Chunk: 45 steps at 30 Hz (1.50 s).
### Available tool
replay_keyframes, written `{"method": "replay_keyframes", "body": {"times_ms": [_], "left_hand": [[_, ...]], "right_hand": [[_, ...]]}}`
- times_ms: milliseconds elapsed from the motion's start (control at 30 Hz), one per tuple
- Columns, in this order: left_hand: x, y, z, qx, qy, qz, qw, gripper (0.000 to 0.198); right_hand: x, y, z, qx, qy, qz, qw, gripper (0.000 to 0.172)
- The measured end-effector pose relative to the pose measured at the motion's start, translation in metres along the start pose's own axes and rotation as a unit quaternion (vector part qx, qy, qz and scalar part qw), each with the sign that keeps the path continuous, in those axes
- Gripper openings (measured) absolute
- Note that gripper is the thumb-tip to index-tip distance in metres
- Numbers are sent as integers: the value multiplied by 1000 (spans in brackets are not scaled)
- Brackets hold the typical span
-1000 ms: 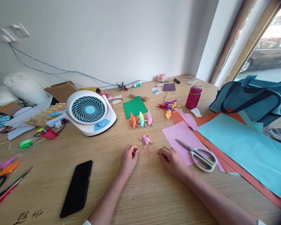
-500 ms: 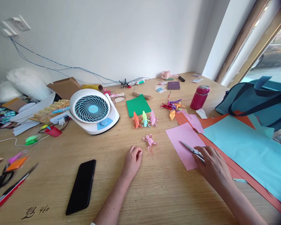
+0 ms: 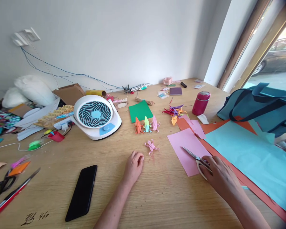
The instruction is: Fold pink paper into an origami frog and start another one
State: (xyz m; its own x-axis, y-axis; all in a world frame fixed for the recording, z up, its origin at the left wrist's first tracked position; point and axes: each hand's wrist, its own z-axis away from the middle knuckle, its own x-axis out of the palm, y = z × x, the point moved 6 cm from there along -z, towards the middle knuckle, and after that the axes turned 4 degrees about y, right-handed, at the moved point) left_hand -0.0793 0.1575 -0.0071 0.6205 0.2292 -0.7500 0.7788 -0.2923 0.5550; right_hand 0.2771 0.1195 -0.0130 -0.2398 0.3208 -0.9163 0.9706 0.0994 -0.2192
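My right hand (image 3: 218, 173) holds a pair of scissors (image 3: 193, 153) by the handles, fingers draped over them. The metal blades point up and left, over a pink sheet of paper (image 3: 181, 140). Loosely curled on the wooden table, my left hand (image 3: 134, 163) shows nothing in its fingers. Just beyond it lies a pink origami frog (image 3: 152, 146). Farther back, an orange origami figure (image 3: 138, 126), a yellow-green one (image 3: 147, 124) and another pink one (image 3: 154, 124) stand in a row before a green paper square (image 3: 140, 111).
To my left are a black phone (image 3: 81, 193), a red utility knife (image 3: 13, 195) and a white fan (image 3: 95, 117). A light blue sheet (image 3: 250, 152) covers orange paper on the right. Behind stand a magenta flask (image 3: 201, 103) and a blue bag (image 3: 262, 109).
My right hand has shifted slightly right and down with the scissors, and a pale handle loop now shows. My left hand stays in place. The view has tilted up a little.
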Motion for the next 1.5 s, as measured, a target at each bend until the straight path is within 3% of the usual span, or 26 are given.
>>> {"method": "replay_keyframes", "body": {"times_ms": [300, 600, 767, 900, 1033, 1267, 1500], "left_hand": [[-1, 0, 0, 6, 2, -10, 1000, 15], [0, -1, 0, 7, 1, -6, 1000, 15], [-1, 0, -1, 9, 3, 0, 1000, 15], [-2, 1, -1, 13, 3, 6, 1000, 15], [-3, 0, -2, 17, 2, 15, 1000, 15], [-3, -2, -3, 23, -7, 42, 999, 15], [-4, -3, -4, 37, -1, 53, 998, 14]], "right_hand": [[3, 9, -1, 37, -17, 21, 999, 31], [-5, 23, -6, 125, 4, -128, 984, 36], [-21, 53, -7, 204, 73, -85, 972, 41], [-27, 88, -2, 278, 74, -36, 957, 41], [-29, 107, 4, 287, 95, 18, 953, 41], [-28, 105, 7, 280, 119, 108, 947, 46], [-36, 92, 5, 284, 129, 123, 942, 41]]}}
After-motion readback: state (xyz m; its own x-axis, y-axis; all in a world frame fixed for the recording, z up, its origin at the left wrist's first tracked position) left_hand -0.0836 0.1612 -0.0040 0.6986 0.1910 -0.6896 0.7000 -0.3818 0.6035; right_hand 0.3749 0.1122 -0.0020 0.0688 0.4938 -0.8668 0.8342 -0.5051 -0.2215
